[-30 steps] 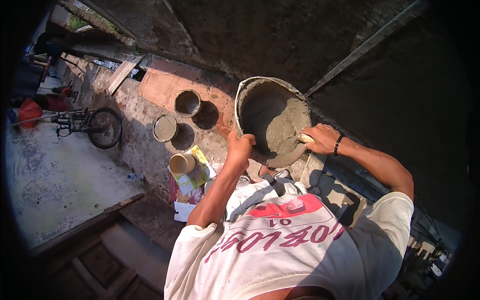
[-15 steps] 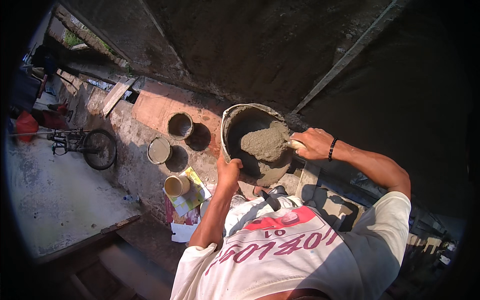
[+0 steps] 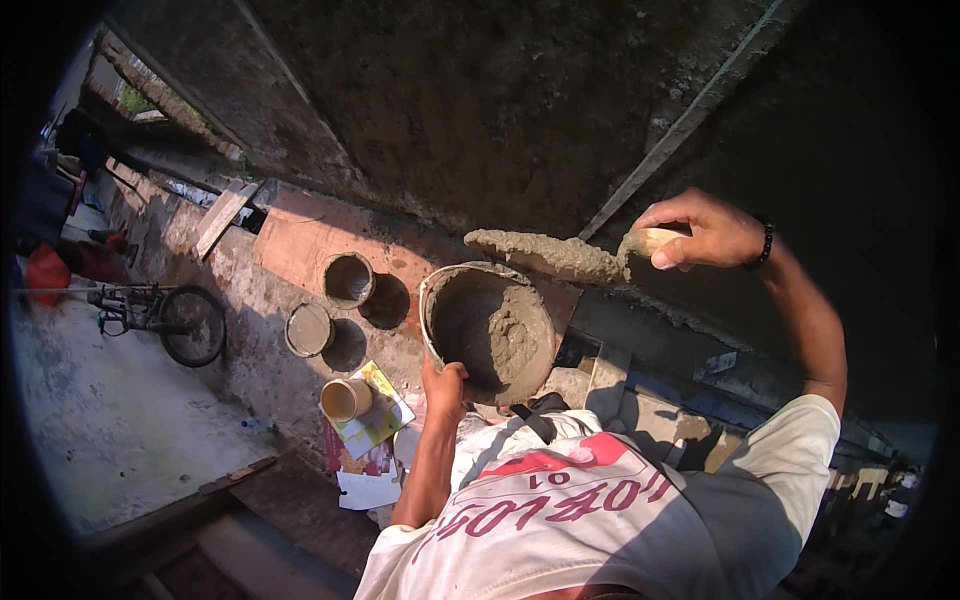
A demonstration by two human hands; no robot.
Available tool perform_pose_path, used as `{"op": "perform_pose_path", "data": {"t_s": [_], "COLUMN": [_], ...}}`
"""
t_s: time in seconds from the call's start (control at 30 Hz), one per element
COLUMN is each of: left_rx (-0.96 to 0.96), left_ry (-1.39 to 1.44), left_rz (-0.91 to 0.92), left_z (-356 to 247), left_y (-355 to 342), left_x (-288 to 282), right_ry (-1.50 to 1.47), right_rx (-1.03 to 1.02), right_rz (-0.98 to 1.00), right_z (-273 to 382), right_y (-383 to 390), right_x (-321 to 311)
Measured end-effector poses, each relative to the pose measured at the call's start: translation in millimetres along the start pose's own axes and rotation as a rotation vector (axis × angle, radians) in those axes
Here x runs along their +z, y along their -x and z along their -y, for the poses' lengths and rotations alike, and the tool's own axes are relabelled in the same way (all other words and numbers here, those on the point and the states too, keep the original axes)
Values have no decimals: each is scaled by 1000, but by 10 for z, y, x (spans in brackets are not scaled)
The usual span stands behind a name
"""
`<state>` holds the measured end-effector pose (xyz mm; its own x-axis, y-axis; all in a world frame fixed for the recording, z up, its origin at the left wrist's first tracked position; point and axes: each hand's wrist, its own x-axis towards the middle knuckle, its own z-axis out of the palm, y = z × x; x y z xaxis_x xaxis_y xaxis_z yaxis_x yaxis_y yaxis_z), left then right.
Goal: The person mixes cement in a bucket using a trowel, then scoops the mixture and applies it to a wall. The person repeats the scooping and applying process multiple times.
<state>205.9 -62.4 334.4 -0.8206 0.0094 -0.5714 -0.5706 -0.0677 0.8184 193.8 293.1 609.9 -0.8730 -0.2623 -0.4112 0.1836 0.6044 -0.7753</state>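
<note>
My left hand point(image 3: 443, 388) grips the near left rim of a bucket point(image 3: 432, 318), its fingers partly hidden by the wall. Wet grey mortar point(image 3: 513, 335) lies inside, heaped toward the right side. With my right hand point(image 3: 705, 232) I hold a trowel point(image 3: 655, 241) by its pale handle, fingers closed round it. The blade is coated and loaded with mortar, so its metal does not show. It is raised above the bucket's far right rim, close to the dark wall point(image 3: 480, 120).
Two mortar-smeared pails point(image 3: 349, 280) stand left of the bucket. A cream tub point(image 3: 346, 400) rests on printed papers point(image 3: 381, 420). Farther left are a bicycle point(image 3: 190, 325) and a plank point(image 3: 228, 218). A pale strip point(image 3: 690, 120) runs up the wall.
My right hand has lifted the trowel with mortar out of the bucket, moving up and right toward the wall. The bucket, still in my left hand, sits slightly lower and left in view.
</note>
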Motion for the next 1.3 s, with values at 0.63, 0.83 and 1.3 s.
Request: {"op": "perform_pose_path", "data": {"t_s": [0.63,0.83,1.3], "left_rx": [1,29,-9], "left_ry": [-23,-4,-13], "left_rz": [170,177,94], "left_z": [-187,-518,-459], "left_y": [36,201,154], "left_x": [289,385,44], "right_ry": [1000,1085,464], "right_rx": [52,-72,-22], "right_rz": [-167,-243,43], "right_z": [-514,-1056,-745], "right_y": [-310,-667,-605], "right_x": [902,1503,1535]}}
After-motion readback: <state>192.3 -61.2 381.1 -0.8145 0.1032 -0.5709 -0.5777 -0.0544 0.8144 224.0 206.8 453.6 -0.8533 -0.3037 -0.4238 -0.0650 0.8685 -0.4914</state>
